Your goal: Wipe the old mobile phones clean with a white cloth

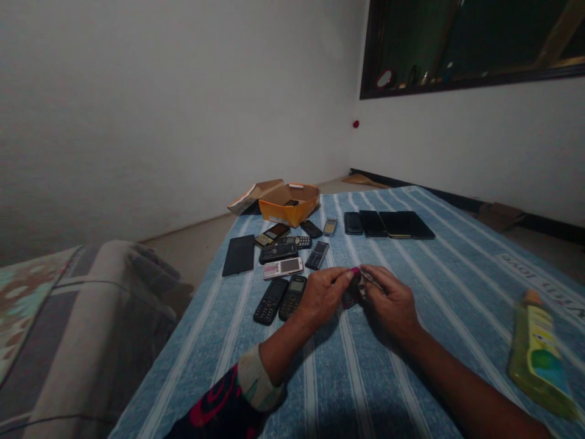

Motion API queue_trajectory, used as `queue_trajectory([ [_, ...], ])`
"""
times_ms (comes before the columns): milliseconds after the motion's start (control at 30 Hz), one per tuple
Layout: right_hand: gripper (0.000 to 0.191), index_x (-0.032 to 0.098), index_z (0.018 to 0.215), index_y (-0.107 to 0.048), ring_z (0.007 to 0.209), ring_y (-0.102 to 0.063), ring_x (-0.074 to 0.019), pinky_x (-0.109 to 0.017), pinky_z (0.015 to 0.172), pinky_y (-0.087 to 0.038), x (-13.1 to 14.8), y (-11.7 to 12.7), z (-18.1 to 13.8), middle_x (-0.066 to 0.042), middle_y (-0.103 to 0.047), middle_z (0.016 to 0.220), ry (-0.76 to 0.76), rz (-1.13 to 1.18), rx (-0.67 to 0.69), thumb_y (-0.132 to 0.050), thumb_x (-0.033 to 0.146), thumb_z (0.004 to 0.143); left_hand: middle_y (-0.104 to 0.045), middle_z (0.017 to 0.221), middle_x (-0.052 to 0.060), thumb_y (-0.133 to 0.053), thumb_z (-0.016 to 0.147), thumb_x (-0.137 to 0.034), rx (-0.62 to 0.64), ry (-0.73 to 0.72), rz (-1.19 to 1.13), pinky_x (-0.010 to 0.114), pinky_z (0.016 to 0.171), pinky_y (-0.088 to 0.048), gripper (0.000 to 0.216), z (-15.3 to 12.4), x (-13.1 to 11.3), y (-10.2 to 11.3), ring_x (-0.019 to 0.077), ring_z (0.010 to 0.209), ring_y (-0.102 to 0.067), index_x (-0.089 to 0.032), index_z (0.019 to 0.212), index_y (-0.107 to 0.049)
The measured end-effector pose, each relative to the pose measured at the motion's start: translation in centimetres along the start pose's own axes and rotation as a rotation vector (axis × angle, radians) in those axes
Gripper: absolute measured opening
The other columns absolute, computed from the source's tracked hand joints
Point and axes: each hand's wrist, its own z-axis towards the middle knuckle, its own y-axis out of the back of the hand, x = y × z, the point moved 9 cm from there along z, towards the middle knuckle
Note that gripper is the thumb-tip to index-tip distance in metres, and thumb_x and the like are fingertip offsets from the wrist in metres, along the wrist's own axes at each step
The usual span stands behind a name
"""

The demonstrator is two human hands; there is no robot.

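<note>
Near the middle of the blue striped cloth [320, 366], my left hand [322, 294] is closed on a small dark mobile phone [351, 296] with a reddish-pink edge. My right hand [392, 300] meets it from the other side, fingers pinched at the phone's right edge. A greyish bit shows between the right fingers, too dim to name. Just left of my left hand lie two black keypad phones [270, 300]. Beyond them are a white phone [283, 267], a black keypad phone [278, 252] and a dark phone [317, 255].
An open orange cardboard box [292, 210] stands at the back with a phone inside. A black tablet [238, 255] lies at left. Several dark flat devices [375, 224] line up at back right. A yellow-green bottle [542, 356] lies at right. A draped seat [105, 323] is at left.
</note>
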Motion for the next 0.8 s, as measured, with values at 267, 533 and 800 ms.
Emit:
queue_trajectory([
  [267,0.040,0.021,0.122,-0.064,0.106,-0.065,-0.0228,-0.042,0.091,-0.057,4.5,-0.4,-0.1,-0.011,-0.068,0.111,0.411,-0.201,0.017,-0.048,0.007,0.088,-0.057,0.066,0.001,-0.051,0.091,-0.051,-0.059,0.071,-0.219,0.026,0.061,-0.041,0.043,-0.9,0.9,-1.0,0.0140,0.062,-0.049,-0.013,0.082,-0.071],
  [533,0.046,0.014,0.134,-0.052,0.119,-0.058,-0.0293,-0.053,0.098,-0.051,6.3,-2.4,-1.4,-0.019,-0.064,0.119,0.683,-0.433,0.112,-0.044,0.004,0.090,-0.056,0.068,0.001,-0.050,0.089,-0.050,-0.071,0.093,-0.256,0.027,0.063,-0.040,0.041,-1.1,1.4,-0.7,0.0147,0.063,-0.049,-0.014,0.079,-0.066],
  [800,0.041,0.016,0.126,-0.059,0.105,-0.064,-0.0243,-0.043,0.089,-0.058,4.3,-1.6,-0.3,-0.015,-0.067,0.109,0.515,-0.372,0.078,-0.042,0.005,0.090,-0.054,0.063,0.001,-0.050,0.089,-0.058,-0.049,0.130,-0.288,0.027,0.058,-0.039,0.047,-1.0,1.5,-0.9,0.0144,0.060,-0.048,-0.014,0.076,-0.064],
])
